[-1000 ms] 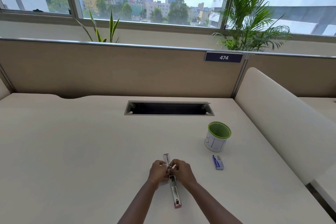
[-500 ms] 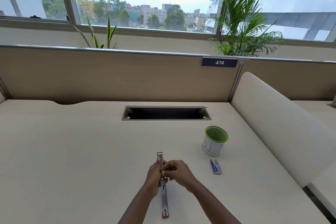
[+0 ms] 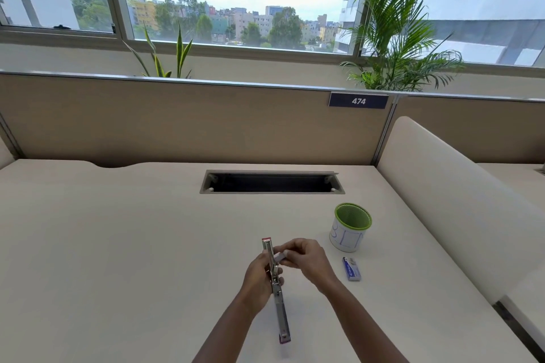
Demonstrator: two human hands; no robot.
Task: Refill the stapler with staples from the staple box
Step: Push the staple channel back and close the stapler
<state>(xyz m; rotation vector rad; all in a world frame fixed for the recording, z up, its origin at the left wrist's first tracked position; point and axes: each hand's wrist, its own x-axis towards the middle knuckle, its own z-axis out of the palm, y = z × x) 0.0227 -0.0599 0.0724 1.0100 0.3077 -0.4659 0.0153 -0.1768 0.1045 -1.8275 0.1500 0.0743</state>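
**Stapler opened flat, strip held at its side**

The stapler (image 3: 280, 309) is opened out into one long line, its pink near tip pointing back at the person and its far tip pointing away. Whether it rests on the desk (image 3: 118, 244) cannot be told. The left hand (image 3: 259, 274) comes in from the stapler's left, its fingers curled round the middle by the hinge. Just right of the stapler's far half, the right hand (image 3: 306, 259) pinches a small pale strip (image 3: 280, 256) between thumb and fingertips. The strip's free end reaches the metal arm, though whether it sits in the channel cannot be told.

Further right of the stapler, past the right hand, the blue box (image 3: 352, 268) lies flat on the desk, apart from both hands. Beyond it, still to the stapler's right, stands a green-rimmed cup (image 3: 351, 227). Straight out beyond the far tip is a dark slot (image 3: 271, 183) in the desk. Behind that is a tan partition (image 3: 177, 121) carrying a plate (image 3: 358, 100) that reads 474.
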